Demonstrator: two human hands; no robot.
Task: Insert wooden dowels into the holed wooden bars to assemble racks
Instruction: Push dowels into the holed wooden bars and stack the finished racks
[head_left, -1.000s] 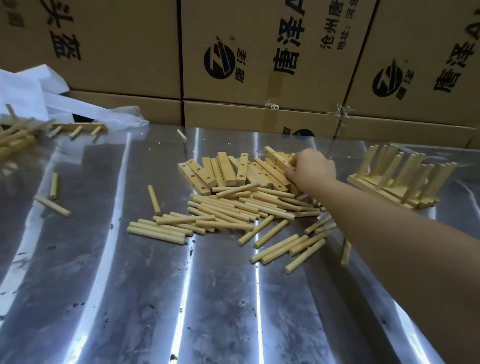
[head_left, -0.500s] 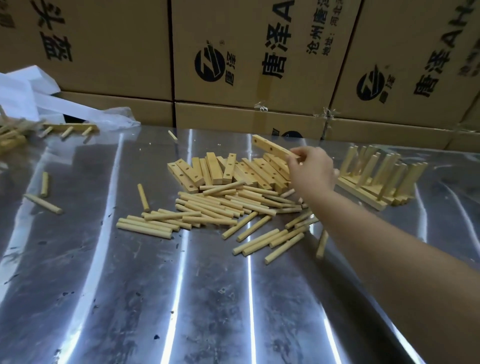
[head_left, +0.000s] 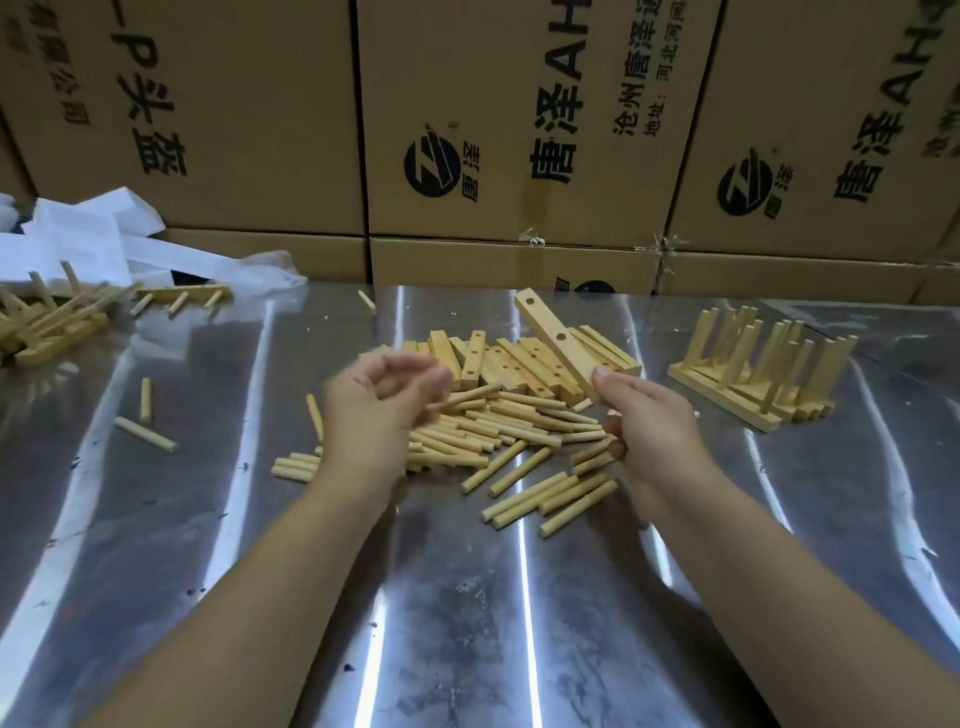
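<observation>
My right hand (head_left: 652, 431) is shut on a holed wooden bar (head_left: 553, 332), gripping its near end so the bar tilts up and away to the left above the pile. My left hand (head_left: 384, 410) hovers blurred over the left side of the loose wooden dowels (head_left: 498, 431), fingers curled and apart, with nothing visible in it. Behind the dowels, a heap of holed bars (head_left: 493, 358) lies on the metal table (head_left: 467, 597). More dowels (head_left: 550, 493) lie scattered just in front of my right hand.
Assembled racks (head_left: 763, 374) with upright dowels stand at the right. More racks (head_left: 47, 322) lie at the far left beside white plastic bags (head_left: 98, 244). Two stray dowels (head_left: 145, 431) lie left of centre. Stacked cardboard boxes (head_left: 519, 130) wall off the table's back edge.
My right hand has lifted one holed bar out of the heap and drawn it toward me. My left hand has come into view over the dowels.
</observation>
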